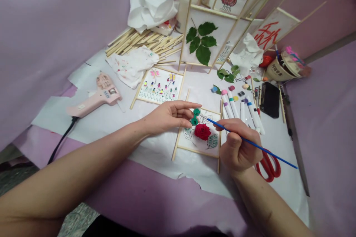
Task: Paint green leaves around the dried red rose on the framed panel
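Both the left hand (167, 116) and the right hand (237, 144) are held over a small stick-framed panel (197, 152), on which a red rose (202, 131) is seated beside painted leaves (213, 140). In the right hand, the grip is closed: a slim blue-handled paintbrush (267, 152) is pinched between thumb and fingers, with the handle laid back across the hand. Its long axis runs diagonally, the tip pointed up and left at a small curled green piece (195, 116), the handle end pointed down and right, past red-handled scissors (268, 166). In the left hand, the grip is open, the fingers loosely curved, with nothing clearly held. The green piece is found just beyond them, above the rose; whether it is touched by fingers or brush tip cannot be told. The brush is judged light and stiff, and is best held near the bristle end. The green piece appears light and soft, so it should be taken gently by its edges, as it could easily be crushed.
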Demonstrator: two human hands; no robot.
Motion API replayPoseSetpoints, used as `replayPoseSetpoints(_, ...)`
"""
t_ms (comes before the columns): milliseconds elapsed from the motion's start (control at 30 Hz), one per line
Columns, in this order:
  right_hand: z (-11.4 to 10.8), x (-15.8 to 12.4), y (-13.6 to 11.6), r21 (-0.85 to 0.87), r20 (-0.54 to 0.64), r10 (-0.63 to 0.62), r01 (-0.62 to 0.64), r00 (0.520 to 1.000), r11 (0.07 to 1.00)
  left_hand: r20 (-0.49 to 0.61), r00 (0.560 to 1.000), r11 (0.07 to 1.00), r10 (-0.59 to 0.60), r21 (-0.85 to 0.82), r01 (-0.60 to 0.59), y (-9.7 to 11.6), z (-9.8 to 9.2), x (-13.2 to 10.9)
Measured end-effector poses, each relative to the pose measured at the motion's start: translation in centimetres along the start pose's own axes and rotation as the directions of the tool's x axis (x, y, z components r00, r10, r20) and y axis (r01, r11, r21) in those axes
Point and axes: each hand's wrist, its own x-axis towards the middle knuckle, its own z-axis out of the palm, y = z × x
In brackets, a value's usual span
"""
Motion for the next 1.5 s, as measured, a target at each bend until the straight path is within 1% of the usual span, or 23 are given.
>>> replayPoseSetpoints(100, 0.2, -0.1, 0.2, 0.002, -0.035, -0.009, 0.009, 0.999, 1.000, -0.003, 1.000, 1.000, -0.001, 0.000, 0.001, 0.0, 0.1, 0.0)
replayPoseSetpoints(267, 0.2, 0.6, -0.2, -0.002, -0.125, -0.053, 0.053, 0.991, 0.999, 0.016, 1.000, 0.998, 0.021, -0.058, -0.020, -0.3, -0.1, 0.2)
replayPoseSetpoints(333, 0.2, 0.9, -0.5, 0.015, -0.200, -0.020, 0.024, 0.980, 1.000, 0.001, 0.999, 0.994, 0.037, -0.098, -0.037, -0.5, -0.3, 0.2)
replayPoseSetpoints(400, 0.3, 0.9, -0.8, 0.054, -0.235, 0.059, -0.048, 0.970, 0.997, -0.021, 0.998, 0.988, 0.053, -0.142, -0.056, -0.6, -0.4, 0.3)
replayPoseSetpoints(433, 0.3, 0.6, -0.9, 0.075, -0.219, 0.100, -0.086, 0.971, 0.993, -0.028, 0.998, 0.985, 0.059, -0.162, -0.062, -0.7, -0.5, 0.3)
replayPoseSetpoints(467, 0.3, 0.3, -0.9, 0.092, -0.172, 0.134, -0.120, 0.976, 0.989, -0.031, 0.997, 0.981, 0.064, -0.180, -0.069, -0.7, -0.5, 0.3)
replayPoseSetpoints(533, 0.2, -0.6, -0.7, 0.095, -0.025, 0.167, -0.164, 0.986, 0.982, -0.030, 0.997, 0.974, 0.072, -0.211, -0.077, -0.7, -0.5, 0.4)
replayPoseSetpoints(633, 0.1, -2.0, -0.2, 0.075, 0.195, 0.138, -0.155, 0.971, 0.985, -0.022, 0.997, 0.972, 0.068, -0.225, -0.071, -0.7, -0.5, 0.4)
replayPoseSetpoints(667, 0.1, -2.3, 0.0, 0.075, 0.243, 0.123, -0.145, 0.962, 0.987, -0.023, 0.998, 0.973, 0.064, -0.221, -0.067, -0.6, -0.5, 0.4)
replayPoseSetpoints(733, 0.1, -2.6, 0.2, 0.076, 0.304, 0.101, -0.130, 0.947, 0.989, -0.030, 0.998, 0.975, 0.055, -0.214, -0.060, -0.5, -0.4, 0.4)
replayPoseSetpoints(867, 0.1, -2.6, 0.2, 0.043, 0.336, 0.098, -0.119, 0.937, 0.992, -0.033, 0.998, 0.979, 0.047, -0.199, -0.053, -0.5, -0.3, 0.4)
replayPoseSetpoints(1367, 0.2, -2.4, 0.2, 0.008, 0.362, 0.089, -0.098, 0.928, 0.995, -0.037, 0.998, 0.980, 0.058, -0.189, -0.064, -0.5, -0.3, 0.4)
replayPoseSetpoints(1500, 0.2, -2.4, 0.3, 0.010, 0.351, 0.089, -0.098, 0.932, 0.995, -0.034, 0.997, 0.981, 0.065, -0.183, -0.070, -0.6, -0.4, 0.4)
